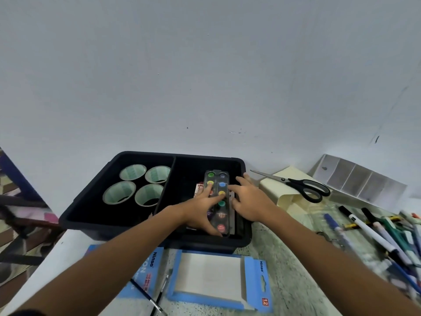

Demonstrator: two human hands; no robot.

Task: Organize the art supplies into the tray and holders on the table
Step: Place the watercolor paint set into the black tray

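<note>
A black two-part tray (145, 155) stands against the wall. Its left compartment holds several green tape rolls (119, 192). In the right compartment lies a long watercolour palette (219, 202) with round colour pans, on top of a small printed pack (200, 187). My left hand (201, 213) holds the palette, fingers across its top and thumb at its near end. My right hand (249, 199) rests against the palette's right edge with fingers spread, partly over the tray's right rim.
Black-handled scissors (303, 187) lie on a cream paper box (284, 190) right of the tray. A clear divided holder (360, 179) leans on the wall. Markers and pens (373, 233) are scattered at right. Blue packs (214, 279) and thin brushes (148, 295) lie near the front.
</note>
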